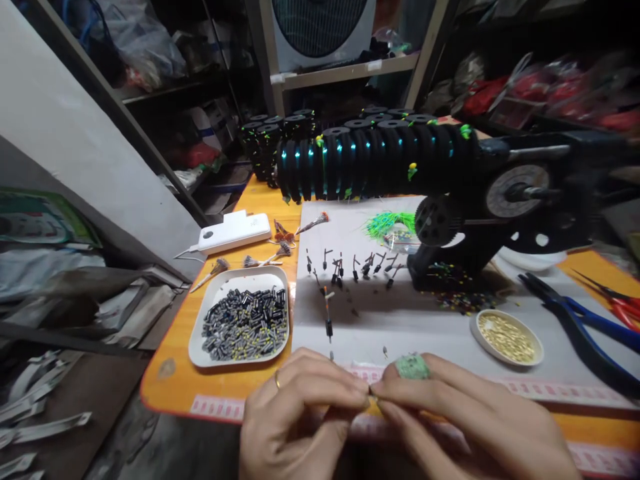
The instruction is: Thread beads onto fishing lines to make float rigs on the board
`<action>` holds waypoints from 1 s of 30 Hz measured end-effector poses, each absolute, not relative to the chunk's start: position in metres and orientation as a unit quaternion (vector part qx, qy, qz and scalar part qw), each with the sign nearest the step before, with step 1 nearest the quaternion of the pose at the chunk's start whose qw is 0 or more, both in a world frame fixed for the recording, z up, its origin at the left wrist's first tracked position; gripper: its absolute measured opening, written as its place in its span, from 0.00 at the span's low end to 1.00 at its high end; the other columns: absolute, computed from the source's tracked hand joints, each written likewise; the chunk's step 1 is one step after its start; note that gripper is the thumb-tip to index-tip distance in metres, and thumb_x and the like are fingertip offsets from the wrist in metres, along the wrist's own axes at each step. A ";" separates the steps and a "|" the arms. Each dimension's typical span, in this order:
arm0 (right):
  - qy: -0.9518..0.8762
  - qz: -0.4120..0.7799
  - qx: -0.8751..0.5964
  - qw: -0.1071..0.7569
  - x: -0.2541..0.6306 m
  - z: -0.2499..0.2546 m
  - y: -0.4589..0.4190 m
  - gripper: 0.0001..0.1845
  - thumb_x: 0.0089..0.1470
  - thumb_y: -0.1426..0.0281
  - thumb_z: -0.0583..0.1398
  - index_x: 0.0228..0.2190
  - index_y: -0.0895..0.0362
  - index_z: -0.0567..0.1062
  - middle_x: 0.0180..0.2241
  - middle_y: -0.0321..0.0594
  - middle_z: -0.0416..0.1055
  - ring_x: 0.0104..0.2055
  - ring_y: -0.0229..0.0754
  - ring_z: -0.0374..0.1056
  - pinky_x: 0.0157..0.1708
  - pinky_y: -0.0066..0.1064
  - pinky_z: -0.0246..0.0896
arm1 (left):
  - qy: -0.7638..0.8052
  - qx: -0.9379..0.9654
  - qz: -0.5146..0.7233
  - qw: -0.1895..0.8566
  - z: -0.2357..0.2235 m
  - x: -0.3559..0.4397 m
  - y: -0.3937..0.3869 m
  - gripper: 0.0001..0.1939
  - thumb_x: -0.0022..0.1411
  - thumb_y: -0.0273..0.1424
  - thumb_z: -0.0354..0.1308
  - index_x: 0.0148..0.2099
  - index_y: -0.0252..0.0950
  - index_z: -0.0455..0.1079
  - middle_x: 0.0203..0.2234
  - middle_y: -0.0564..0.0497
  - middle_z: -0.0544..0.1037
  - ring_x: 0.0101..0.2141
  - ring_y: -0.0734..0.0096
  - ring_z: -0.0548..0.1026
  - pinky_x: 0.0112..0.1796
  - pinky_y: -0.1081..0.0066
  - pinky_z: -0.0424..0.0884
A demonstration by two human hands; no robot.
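Observation:
My left hand point(303, 417), with a gold ring on one finger, is closed in a pinch near the front edge of the table. Facing it, my right hand point(465, 417) is pinched too, and green tape point(413, 366) wraps one of its fingers. The fingertips of both hands meet at a tiny dark piece point(373, 393), mostly hidden and too small to name. Beyond them on the grey mat point(380, 320) lie several small black pieces with thin stems point(367, 265). One longer black piece point(329, 327) lies nearer to my left hand.
At left, a white tray point(195, 347) holds many small dark cylinders; behind it sits a white power bank point(234, 233). A dish point(537, 353) of gold bits and blue-handled pliers point(585, 327) lie at right. A black machine point(380, 160) spans the back, with green strands point(385, 225) below.

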State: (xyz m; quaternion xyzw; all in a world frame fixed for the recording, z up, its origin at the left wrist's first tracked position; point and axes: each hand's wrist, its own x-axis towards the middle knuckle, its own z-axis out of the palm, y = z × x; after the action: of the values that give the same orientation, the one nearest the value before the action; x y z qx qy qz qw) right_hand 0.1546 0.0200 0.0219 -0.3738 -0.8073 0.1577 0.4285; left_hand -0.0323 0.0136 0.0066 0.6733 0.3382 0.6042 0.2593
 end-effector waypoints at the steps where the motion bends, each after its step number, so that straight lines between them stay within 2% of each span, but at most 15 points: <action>1: -0.802 0.167 -0.381 0.429 0.152 0.020 0.020 0.14 0.62 0.82 0.59 0.42 0.52 0.74 0.27 0.33 0.71 0.26 0.33 0.70 0.26 0.20 0.67 | 0.331 0.685 0.610 0.223 0.003 -0.033 0.014 0.08 0.66 0.19 0.63 0.42 0.36 0.78 0.31 0.50 0.86 0.33 0.71 0.83 0.35 0.75 0.79; 3: -0.798 0.187 -0.385 0.424 0.149 0.017 0.021 0.14 0.61 0.83 0.59 0.42 0.53 0.74 0.28 0.33 0.71 0.27 0.32 0.70 0.27 0.19 0.67 | 0.323 0.708 0.608 0.157 -0.003 -0.036 0.015 0.05 0.70 0.24 0.61 0.45 0.34 0.78 0.35 0.48 0.87 0.35 0.70 0.85 0.38 0.72 0.80; 5: -0.800 0.202 -0.383 0.415 0.147 0.015 0.022 0.14 0.61 0.83 0.58 0.42 0.53 0.74 0.28 0.33 0.70 0.27 0.31 0.71 0.27 0.19 0.66 | 0.340 0.732 0.580 0.110 -0.005 -0.041 0.014 0.06 0.73 0.27 0.59 0.47 0.34 0.77 0.39 0.46 0.88 0.38 0.68 0.86 0.42 0.70 0.81; 11: -0.817 0.157 -0.387 0.398 0.144 0.011 0.026 0.13 0.59 0.82 0.59 0.41 0.54 0.72 0.29 0.34 0.70 0.30 0.36 0.70 0.34 0.27 0.68 | 0.352 0.848 0.397 -0.001 0.001 -0.069 0.014 0.13 0.74 0.20 0.53 0.54 0.30 0.75 0.44 0.45 0.88 0.48 0.71 0.83 0.52 0.72 0.74; 13: -0.818 0.141 -0.391 0.398 0.142 0.008 0.027 0.12 0.59 0.82 0.60 0.41 0.55 0.72 0.30 0.35 0.69 0.31 0.36 0.68 0.34 0.27 0.66 | 0.374 0.846 0.380 0.007 0.003 -0.075 0.017 0.13 0.74 0.20 0.53 0.54 0.30 0.76 0.42 0.46 0.87 0.47 0.69 0.80 0.51 0.70 0.73; 16: -0.823 0.141 -0.400 0.378 0.137 0.003 0.029 0.09 0.61 0.81 0.60 0.39 0.56 0.73 0.30 0.36 0.66 0.33 0.37 0.66 0.33 0.26 0.64 | 0.408 0.820 0.399 0.045 0.004 -0.078 0.023 0.10 0.72 0.19 0.56 0.48 0.31 0.77 0.35 0.49 0.84 0.41 0.68 0.75 0.46 0.69 0.70; 20: -0.835 0.125 -0.406 0.348 0.132 -0.004 0.030 0.06 0.63 0.79 0.60 0.39 0.57 0.72 0.31 0.37 0.62 0.32 0.38 0.63 0.32 0.28 0.63 | 0.456 0.801 0.378 0.092 0.008 -0.079 0.026 0.09 0.68 0.17 0.59 0.42 0.34 0.76 0.33 0.52 0.79 0.39 0.68 0.71 0.46 0.64 0.63; 26: -0.864 0.094 -0.392 0.303 0.133 -0.012 0.032 0.05 0.64 0.78 0.60 0.41 0.58 0.71 0.32 0.38 0.60 0.33 0.39 0.62 0.32 0.29 0.62 | 0.521 0.767 0.351 0.131 0.007 -0.080 0.024 0.08 0.63 0.19 0.61 0.37 0.38 0.72 0.38 0.51 0.76 0.44 0.61 0.70 0.47 0.59 0.59; 30: -0.879 0.078 -0.386 0.270 0.138 -0.018 0.034 0.05 0.64 0.76 0.60 0.42 0.57 0.72 0.32 0.38 0.59 0.33 0.40 0.62 0.31 0.28 0.63 | 0.527 0.771 0.321 0.159 0.011 -0.081 0.027 0.07 0.63 0.20 0.60 0.37 0.38 0.70 0.41 0.50 0.75 0.47 0.61 0.71 0.49 0.58 0.60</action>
State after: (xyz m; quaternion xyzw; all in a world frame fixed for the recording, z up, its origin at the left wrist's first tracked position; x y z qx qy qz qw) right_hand 0.1380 0.0343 -0.0176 -0.3855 -0.8789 0.0775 0.2700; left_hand -0.0809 0.0274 0.0115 0.7706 0.5268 0.3213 0.1594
